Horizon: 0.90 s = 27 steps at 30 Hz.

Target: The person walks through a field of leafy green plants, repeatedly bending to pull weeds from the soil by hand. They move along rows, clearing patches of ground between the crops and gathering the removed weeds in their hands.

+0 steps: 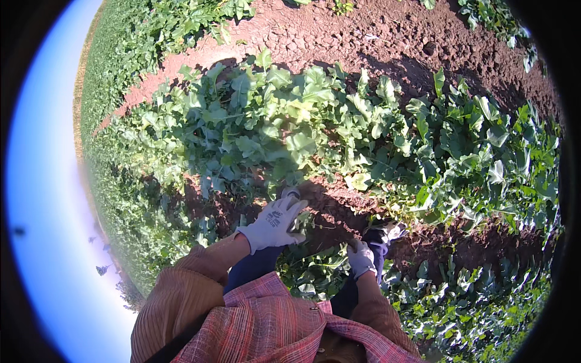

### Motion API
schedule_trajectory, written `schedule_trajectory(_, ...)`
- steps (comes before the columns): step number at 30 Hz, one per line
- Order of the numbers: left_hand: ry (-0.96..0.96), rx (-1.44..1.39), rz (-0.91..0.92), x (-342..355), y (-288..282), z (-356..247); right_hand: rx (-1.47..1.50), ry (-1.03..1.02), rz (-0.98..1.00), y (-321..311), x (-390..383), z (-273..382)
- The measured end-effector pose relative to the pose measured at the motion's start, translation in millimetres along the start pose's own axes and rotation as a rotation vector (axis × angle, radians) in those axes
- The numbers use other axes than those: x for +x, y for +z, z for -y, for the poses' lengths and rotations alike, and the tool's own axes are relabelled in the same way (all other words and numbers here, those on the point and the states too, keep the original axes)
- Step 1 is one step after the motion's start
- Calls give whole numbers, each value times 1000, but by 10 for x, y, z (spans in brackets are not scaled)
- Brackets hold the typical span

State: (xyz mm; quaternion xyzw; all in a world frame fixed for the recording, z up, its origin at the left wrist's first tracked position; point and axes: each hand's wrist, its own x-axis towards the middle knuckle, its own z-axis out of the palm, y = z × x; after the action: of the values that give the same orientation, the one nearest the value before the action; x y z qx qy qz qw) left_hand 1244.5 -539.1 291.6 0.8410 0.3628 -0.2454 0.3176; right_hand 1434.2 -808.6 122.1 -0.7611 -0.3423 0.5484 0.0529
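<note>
My left hand (273,224), in a pale work glove with a dark print on its back, hangs over the edge of the leafy row. Its fingers are spread and I see nothing in them. Broad-leaved green plants (302,91) stand just beyond it. Lower and to the right is my right hand (361,258), also gloved, beside my lower leg. The fingers are curled, with grey fingertips toward the bare soil (333,218); whatever they may hold is hidden. A shoe (390,232) shows just to the right of this hand.
Leafy rows run across the field, with a strip of cloddy reddish soil (363,36) on the far side. More low plants (466,302) grow at the near right. My checked cloth (260,320) hangs at the lower edge. Open sky is at the left.
</note>
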Motion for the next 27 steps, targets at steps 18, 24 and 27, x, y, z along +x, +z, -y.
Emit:
schedule_trajectory(18, -257, -402, 196, -2061, -255, 367, 365, 345, -172, -1522, -2120, -655)
schedule_trajectory(24, -222, -470, 137, -2350, -381, 312, 316, 163, -15, -1545, -2255, 408)
schedule_trajectory(27, -191, -435, 91, -2477, -463, 334, 373, -7, -15, -1624, -2251, 803)
